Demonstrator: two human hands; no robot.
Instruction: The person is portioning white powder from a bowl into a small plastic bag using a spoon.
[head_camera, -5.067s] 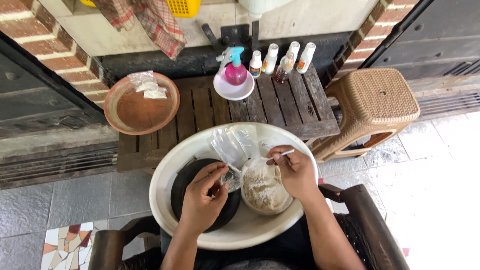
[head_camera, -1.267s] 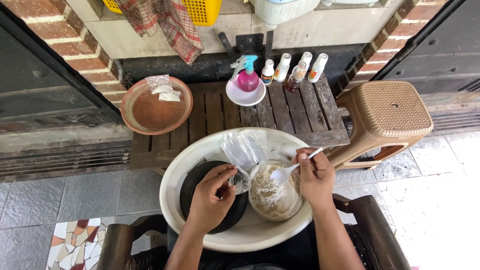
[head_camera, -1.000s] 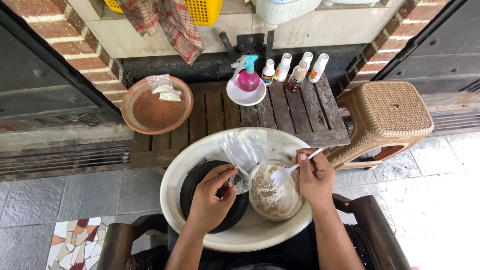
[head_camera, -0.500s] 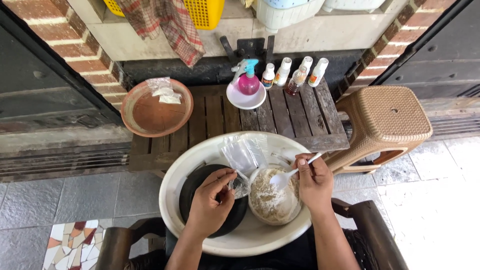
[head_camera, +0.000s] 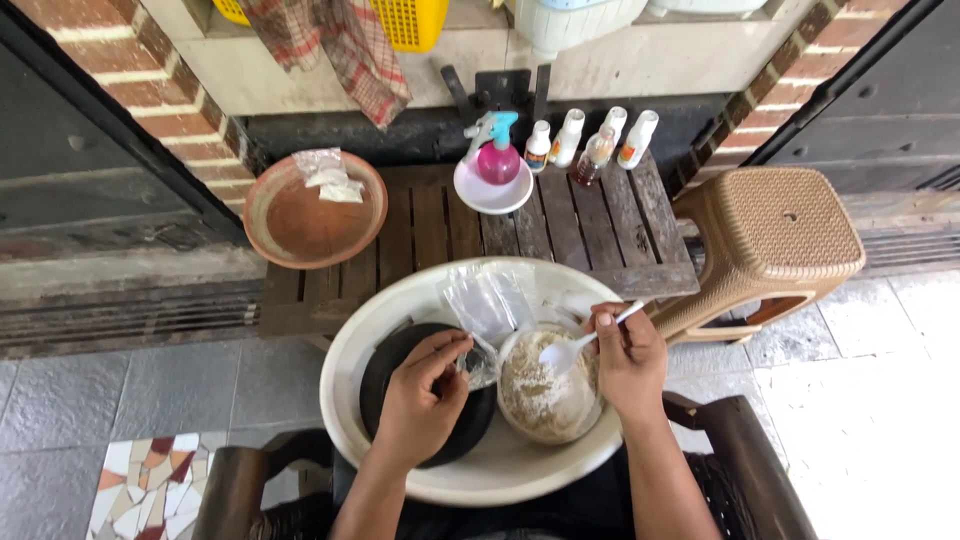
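A large white basin (head_camera: 400, 305) rests on my lap. Inside it stand a black round dish (head_camera: 385, 365) and a bowl of pale brown powder (head_camera: 545, 395). My left hand (head_camera: 425, 395) pinches a small clear plastic bag (head_camera: 478, 365) over the black dish, beside the bowl's left rim. My right hand (head_camera: 625, 355) grips a white plastic spoon (head_camera: 575, 345) whose head lies on the powder. More clear plastic bags (head_camera: 490, 300) lie at the basin's far side.
Beyond the basin stands a low wooden slatted table (head_camera: 590, 225). It carries a clay dish (head_camera: 315, 210) with packets, a pink spray bottle (head_camera: 497, 160) in a white bowl and several small bottles (head_camera: 590, 140). A tan plastic stool (head_camera: 775, 235) stands to the right.
My right hand has lowered the spoon onto the powder in the bowl. My left hand stays on the small bag. The view has shifted slightly.
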